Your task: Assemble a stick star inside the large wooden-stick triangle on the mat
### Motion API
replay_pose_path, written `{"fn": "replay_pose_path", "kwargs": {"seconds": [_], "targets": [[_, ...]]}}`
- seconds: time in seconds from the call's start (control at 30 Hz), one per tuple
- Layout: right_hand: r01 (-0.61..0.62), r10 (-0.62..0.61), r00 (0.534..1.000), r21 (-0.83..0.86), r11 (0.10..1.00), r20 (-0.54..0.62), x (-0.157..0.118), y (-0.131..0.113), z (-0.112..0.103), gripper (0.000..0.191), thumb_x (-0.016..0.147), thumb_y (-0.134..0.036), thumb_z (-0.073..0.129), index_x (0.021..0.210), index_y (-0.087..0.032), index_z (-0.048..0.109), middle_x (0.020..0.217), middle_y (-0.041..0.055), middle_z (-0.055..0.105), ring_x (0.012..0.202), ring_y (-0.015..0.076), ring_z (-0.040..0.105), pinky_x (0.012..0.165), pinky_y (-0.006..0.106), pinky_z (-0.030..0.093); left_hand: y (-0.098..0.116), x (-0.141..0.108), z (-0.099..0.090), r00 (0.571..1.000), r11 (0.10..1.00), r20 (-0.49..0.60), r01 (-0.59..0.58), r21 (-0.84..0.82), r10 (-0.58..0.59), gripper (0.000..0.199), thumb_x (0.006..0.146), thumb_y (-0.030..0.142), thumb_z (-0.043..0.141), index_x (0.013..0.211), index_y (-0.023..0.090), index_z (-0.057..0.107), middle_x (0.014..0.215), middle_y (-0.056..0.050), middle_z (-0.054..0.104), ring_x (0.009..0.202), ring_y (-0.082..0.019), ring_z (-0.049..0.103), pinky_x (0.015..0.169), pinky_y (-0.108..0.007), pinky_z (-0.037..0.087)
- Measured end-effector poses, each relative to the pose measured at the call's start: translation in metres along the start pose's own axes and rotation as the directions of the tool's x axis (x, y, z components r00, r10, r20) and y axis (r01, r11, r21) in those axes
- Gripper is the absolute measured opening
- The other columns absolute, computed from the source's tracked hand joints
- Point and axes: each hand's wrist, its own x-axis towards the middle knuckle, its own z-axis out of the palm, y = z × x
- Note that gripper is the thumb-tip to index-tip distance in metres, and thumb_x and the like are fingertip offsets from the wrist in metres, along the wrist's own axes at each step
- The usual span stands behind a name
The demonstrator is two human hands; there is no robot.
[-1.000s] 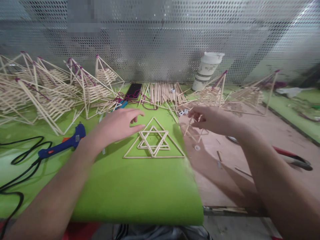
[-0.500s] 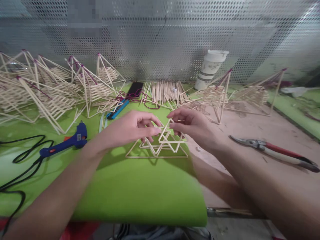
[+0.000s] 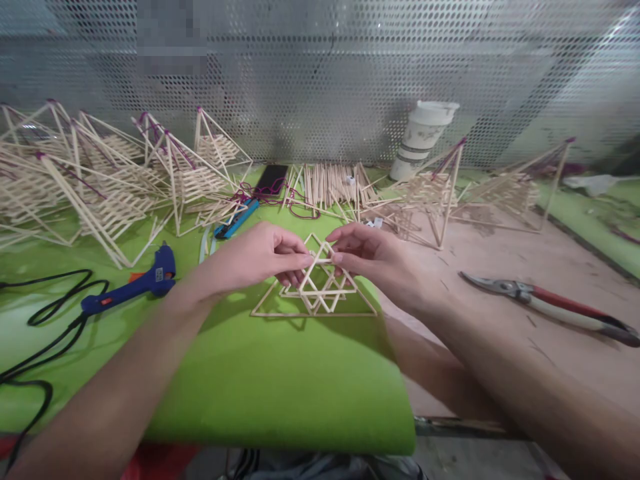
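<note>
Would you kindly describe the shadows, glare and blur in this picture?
Head view: a shadow lies beside the right forearm on the brown board; head view: a bright streak crosses the perforated metal screen, upper right; head view: that forearm looks softer than the pruning shears.

Hands [image 3: 383, 261] closer together, small stick frame [image 3: 327, 292] shifted left, over the large triangle's [image 3: 280, 315] middle

The stick frame [image 3: 327, 292] is pale tan, the mat [image 3: 280, 380] bright green.
</note>
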Motion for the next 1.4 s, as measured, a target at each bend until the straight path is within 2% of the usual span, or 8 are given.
{"fn": "replay_pose_path", "kwargs": {"seconds": [0.17, 0.33, 0.63, 0.8, 0.9, 1.27, 1.4], "targets": [[-0.034, 0.030, 0.995, -0.041, 0.999, -0.094, 0.002, 0.002, -0.008, 0.014, 0.098, -0.033, 0.072, 0.100, -0.019, 0.074, 0.084, 0.0023, 0.073, 0.070, 0.0138, 0.069, 0.064, 0.028, 0.059, -0.003, 0.000, -0.009, 0.996, 0.999, -0.088, 0.024, -0.029, -0.027, 0.018, 0.095, 0.035, 0.074, 0.090, 0.020, 0.081, 0.081, -0.002, 0.080, 0.072, -0.015, 0.074, 0.071, -0.026, 0.059], [-0.021, 0.011, 0.996, -0.111, 0.994, -0.090, 0.004, 0.009, -0.011, 0.010, 0.094, -0.028, 0.075, 0.090, -0.018, 0.077, 0.078, 0.0025, 0.074, 0.065, 0.0124, 0.066, 0.060, 0.025, 0.056, -0.001, 0.001, -0.010, 0.995, 0.997, -0.061, 0.079, 0.007, -0.079, 0.018, 0.098, 0.030, 0.070, 0.087, 0.018, 0.079, 0.081, -0.003, 0.081, 0.072, -0.015, 0.075, 0.070, -0.026, 0.059], [-0.086, 0.068, 0.993, -0.192, 0.978, -0.100, 0.007, 0.017, -0.008, 0.010, 0.089, -0.027, 0.076, 0.089, -0.018, 0.078, 0.072, 0.0029, 0.074, 0.058, 0.0143, 0.066, 0.054, 0.027, 0.053, -0.015, 0.008, -0.005, 0.996, 0.994, -0.069, 0.067, 0.085, -0.061, 0.016, 0.098, 0.031, 0.070, 0.089, 0.019, 0.071, 0.079, -0.002, 0.082, 0.073, -0.017, 0.078, 0.070, -0.028, 0.059], [-0.052, 0.024, 0.996, -0.326, 0.944, -0.087, 0.004, 0.010, -0.007, 0.009, 0.089, -0.026, 0.074, 0.089, -0.018, 0.078, 0.072, 0.0017, 0.073, 0.058, 0.0133, 0.061, 0.052, 0.026, 0.044, -0.014, 0.009, -0.003, 0.995, 0.992, -0.050, 0.087, 0.087, -0.083, 0.018, 0.099, 0.033, 0.069, 0.089, 0.018, 0.069, 0.080, -0.004, 0.082, 0.072, -0.018, 0.078, 0.070, -0.030, 0.060], [-0.073, 0.051, 0.996, -0.369, 0.927, -0.071, 0.003, 0.004, -0.005, 0.011, 0.090, -0.027, 0.074, 0.089, -0.018, 0.078, 0.071, 0.0014, 0.072, 0.059, 0.0135, 0.061, 0.053, 0.027, 0.041, -0.014, 0.010, -0.003, 0.995, 0.989, -0.046, 0.094, 0.118, -0.089, 0.017, 0.099, 0.033, 0.068, 0.091, 0.018, 0.069, 0.082, -0.005, 0.082, 0.073, -0.018, 0.078, 0.070, -0.030, 0.058], [-0.099, 0.088, 0.995, -0.366, 0.925, -0.045, 0.003, 0.006, -0.007, 0.016, 0.092, -0.034, 0.074, 0.090, -0.018, 0.078, 0.069, 0.0011, 0.070, 0.058, 0.0141, 0.058, 0.053, 0.028, 0.038, -0.021, 0.012, 0.000, 0.994, 0.973, -0.077, 0.096, 0.212, -0.081, 0.022, 0.099, 0.038, 0.067, 0.092, 0.017, 0.070, 0.078, -0.006, 0.079, 0.063, -0.016, 0.070, 0.057, -0.026, 0.049], [-0.093, 0.078, 0.995, -0.366, 0.926, -0.054, 0.002, 0.008, -0.007, 0.015, 0.091, -0.031, 0.073, 0.090, -0.018, 0.077, 0.070, 0.0012, 0.070, 0.059, 0.0140, 0.059, 0.054, 0.028, 0.039, -0.022, 0.012, 0.000, 0.992, 0.967, -0.088, 0.105, 0.233, -0.086, 0.023, 0.100, 0.039, 0.064, 0.093, 0.018, 0.070, 0.081, -0.006, 0.079, 0.066, -0.016, 0.072, 0.060, -0.027, 0.050]]}}
